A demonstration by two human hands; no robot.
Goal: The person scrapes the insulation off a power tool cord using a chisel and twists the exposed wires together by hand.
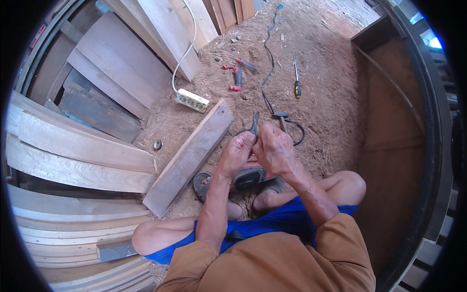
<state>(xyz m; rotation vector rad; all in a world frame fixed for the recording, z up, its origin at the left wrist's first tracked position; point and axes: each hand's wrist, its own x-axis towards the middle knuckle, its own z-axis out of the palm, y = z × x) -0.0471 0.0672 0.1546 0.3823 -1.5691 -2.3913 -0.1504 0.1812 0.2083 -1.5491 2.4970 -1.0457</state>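
Note:
My left hand [238, 153] and my right hand [275, 150] are closed and pressed close together above a red and black power tool [248, 177] between my feet. From between them sticks a dark, narrow tool [255, 122] with a forked tip, like the jaws of pliers. It seems to be in my left hand; my right fingers hide whatever they pinch. Just beyond my right hand lies a hammer [280, 115], its wooden handle partly covered. A black cable [267, 63] runs from the far end of the ground toward my hands and loops beside the hammer.
A thick wooden beam [190, 158] lies left of my feet. Farther off are a white power strip [192, 100], a red and black part [236, 79], and a screwdriver [297, 82]. A tape roll [157, 144] lies near stacked boards [82, 151]. A brown panel [391, 160] stands at right.

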